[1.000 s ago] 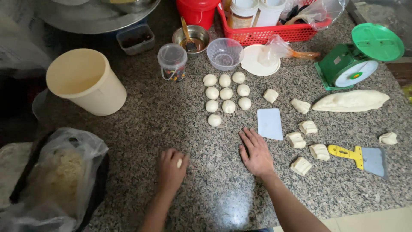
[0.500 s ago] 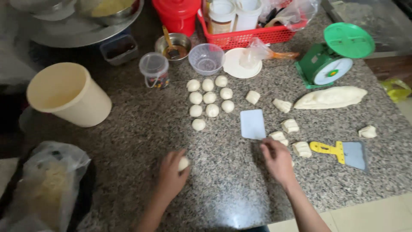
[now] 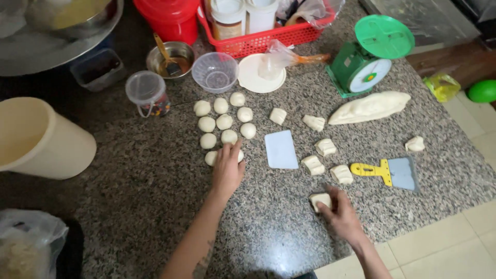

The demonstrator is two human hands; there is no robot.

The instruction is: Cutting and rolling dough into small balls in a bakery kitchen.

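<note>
dough is the matter in hand: a rough-cut pale dough piece lies on the speckled granite counter at lower centre-right of the frame, and the right hand closes loosely over it with thumb and fingertips, where half a second ago that hand lay flat higher up near the other cut pieces. the left hand, which earlier cupped a ball at lower centre, now reaches up with fingers spread and lies over the bottom row of the cluster of round dough balls; whether it has let go of a ball i cannot tell. one ball seems added, a fresh piece taken. a white plastic scraper lies between them.
</note>
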